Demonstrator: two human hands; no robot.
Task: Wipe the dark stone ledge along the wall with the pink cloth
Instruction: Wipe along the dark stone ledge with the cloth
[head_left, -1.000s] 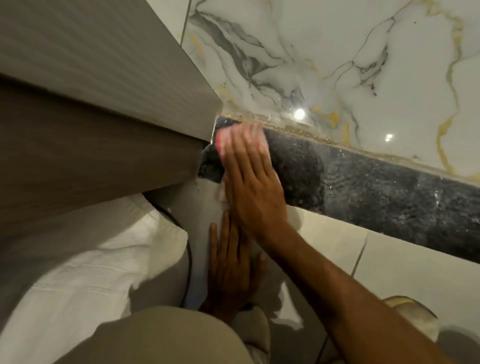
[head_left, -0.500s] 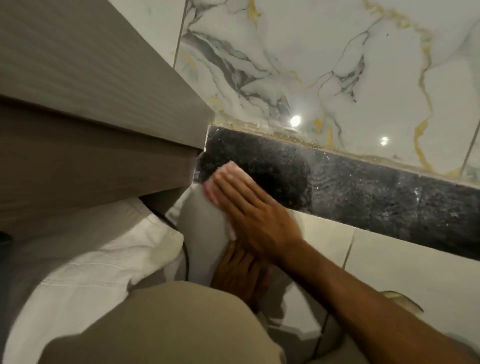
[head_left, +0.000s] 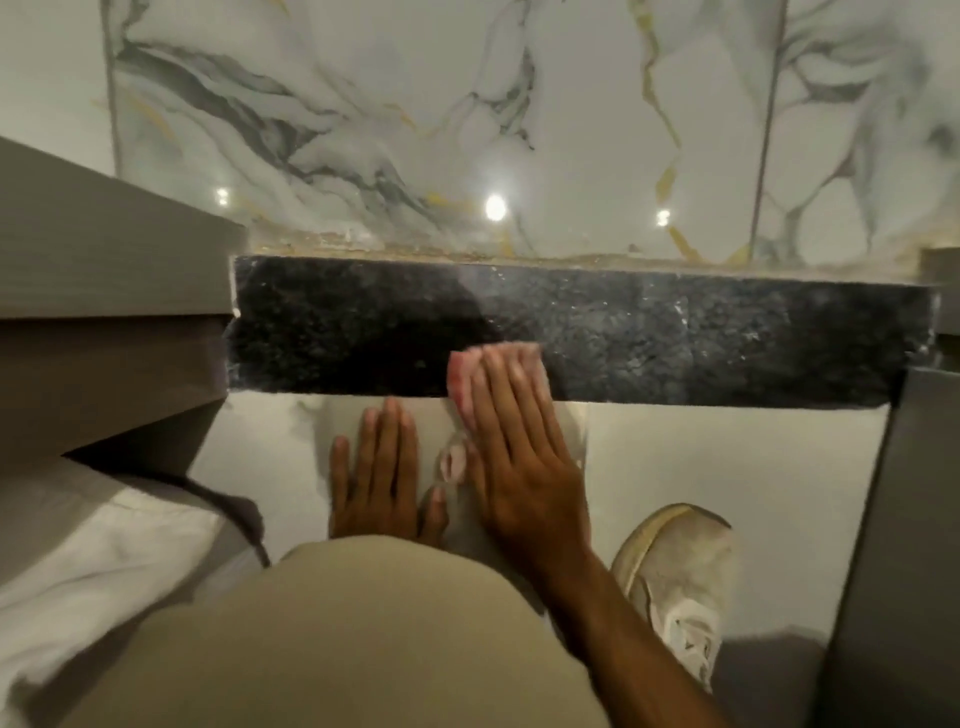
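The dark speckled stone ledge (head_left: 675, 332) runs left to right below the marble wall. My right hand (head_left: 514, 447) lies flat on the pink cloth (head_left: 461, 379) and presses it against the ledge's front edge near the middle. Only the cloth's top and left rim show past my fingers. My left hand (head_left: 382, 467) rests flat, fingers spread, on the pale tiled face just below the ledge, beside my right hand and holding nothing.
A grey-brown cabinet (head_left: 104, 291) closes off the ledge's left end, and a grey panel (head_left: 893, 519) stands at its right end. White folded fabric (head_left: 104, 561) lies lower left. My knee (head_left: 332, 634) and a white shoe (head_left: 685, 577) are below.
My right hand has slid the pink cloth rightwards from the ledge's left end by the cabinet to its middle. The view has swung right, and my left hand now shows fully.
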